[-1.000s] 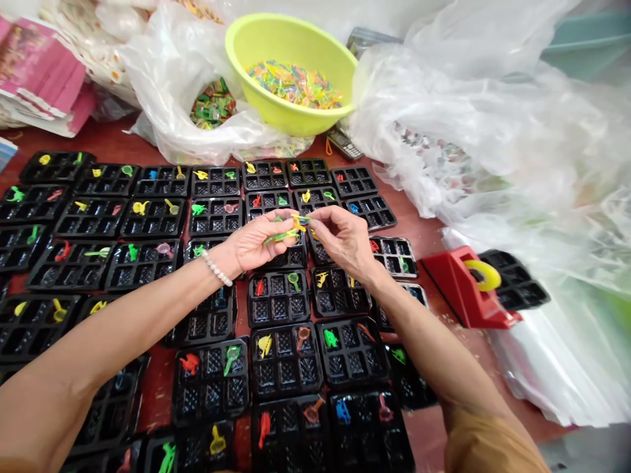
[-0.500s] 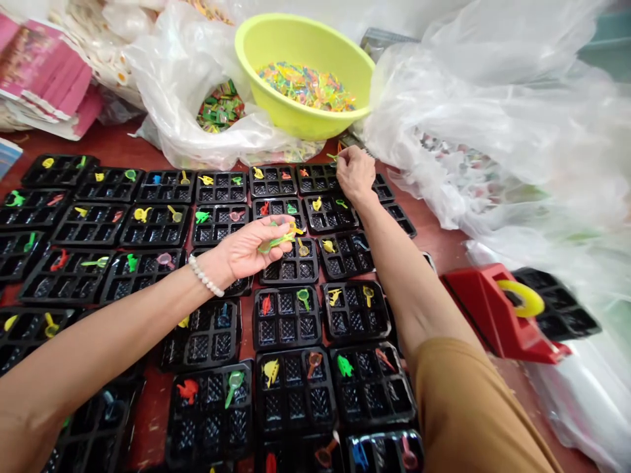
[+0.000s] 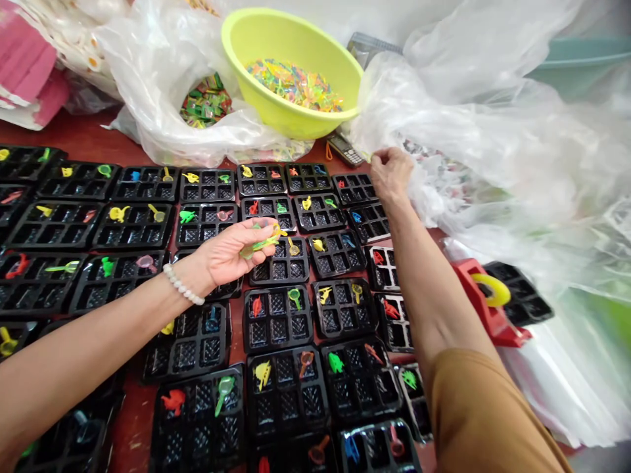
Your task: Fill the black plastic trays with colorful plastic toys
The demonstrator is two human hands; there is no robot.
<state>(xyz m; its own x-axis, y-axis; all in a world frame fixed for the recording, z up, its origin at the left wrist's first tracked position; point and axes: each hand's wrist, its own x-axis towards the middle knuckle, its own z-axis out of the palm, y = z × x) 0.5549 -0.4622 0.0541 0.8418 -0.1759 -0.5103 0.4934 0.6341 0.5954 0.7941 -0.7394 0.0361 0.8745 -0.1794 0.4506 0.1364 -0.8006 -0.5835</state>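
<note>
My left hand [image 3: 241, 248], palm turned up over the trays, is closed around several small green and yellow plastic toys [image 3: 260, 246]. A beaded bracelet circles that wrist. My right hand [image 3: 393, 172] is pinched at the far right end of the tray rows, beside a black compartment tray [image 3: 355, 190] with a red toy [image 3: 342, 184] in it. A tiny yellowish tip [image 3: 367, 157] shows at its fingertips; most of that piece is hidden. Nearby trays each hold one or two small coloured toys, such as a spoon-shaped yellow one [image 3: 293, 247].
Behind the trays stand a yellow-green basin [image 3: 290, 118] of colourful pieces and a plastic bag [image 3: 158, 125] of small packets. A keypad device [image 3: 345, 150] lies near my right hand. Clear plastic bags [image 3: 473, 131] and a red tape dispenser [image 3: 486, 309] are at right.
My right hand has moved right, from the second-last back tray to the last one. A blue piece now shows in the tray it left. The view has turned slightly right.
</note>
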